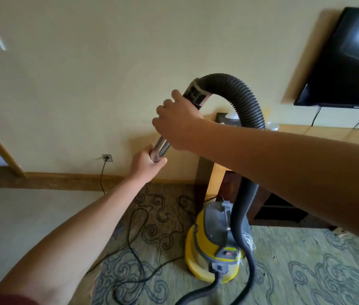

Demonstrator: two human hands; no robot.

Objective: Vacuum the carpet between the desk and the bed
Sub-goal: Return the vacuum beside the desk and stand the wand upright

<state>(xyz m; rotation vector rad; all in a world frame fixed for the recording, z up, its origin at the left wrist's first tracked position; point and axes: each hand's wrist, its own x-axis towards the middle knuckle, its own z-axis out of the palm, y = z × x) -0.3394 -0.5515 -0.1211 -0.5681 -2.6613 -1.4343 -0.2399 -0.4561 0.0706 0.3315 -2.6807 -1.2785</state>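
Swirl-patterned carpet (306,260), cream wall (86,84), both hands gripping vacuum tube (162,146)

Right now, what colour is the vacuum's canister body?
Yellow, with a grey top; the vacuum canister shows clearly in the head view, standing on the carpet.

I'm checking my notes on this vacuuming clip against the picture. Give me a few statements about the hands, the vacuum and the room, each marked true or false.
1. Both hands hold the vacuum wand. True: the left hand grips the metal tube, and the right hand grips higher up, by the hose cuff.
2. The vacuum canister is red. False: it is yellow and grey.
3. A cord is plugged into the wall socket. True.
4. The television stands on the carpet. False: it hangs on the wall.
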